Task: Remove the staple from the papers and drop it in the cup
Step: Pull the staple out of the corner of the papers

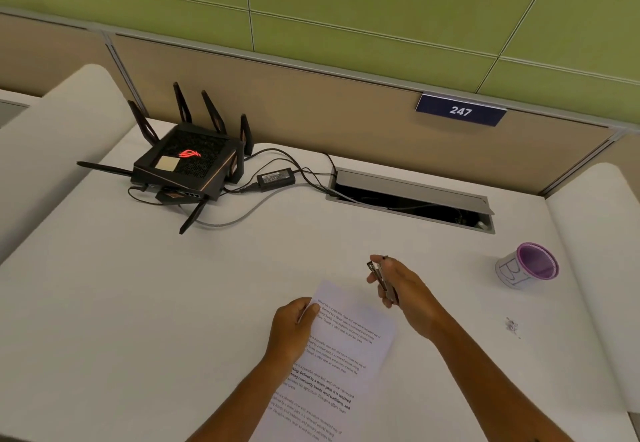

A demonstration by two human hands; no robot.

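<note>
Left hand (294,327) pinches the upper left edge of the white printed papers (346,348), thumb on top, fingers under, lifting that corner end off the white worktop (173,303). Sheets run long axis from near the person up and away, slightly tilted right. Right hand (398,286) is closed around a small silver metal stapler-type tool (381,277), nose pointing up and away, held just right of and above the papers' top corner; tool and paper are apart, not touching. Staple itself too small to see; judged to sit in the top corner by the left thumb, since that is the end being presented. Can't tell if it's already out.

Purple-rimmed white cup with marker scrawl (528,267) lies tipped toward camera, mouth open, well to the right of both hands; right hand is clearly nearer. So the coming move likely turns on that: tool nose goes left-down to the corner, then the staple travels right to the cup.

Small speck cluster (512,325) on worktop below cup, unclear what. Black router (187,164) far left, irrelevant.
</note>
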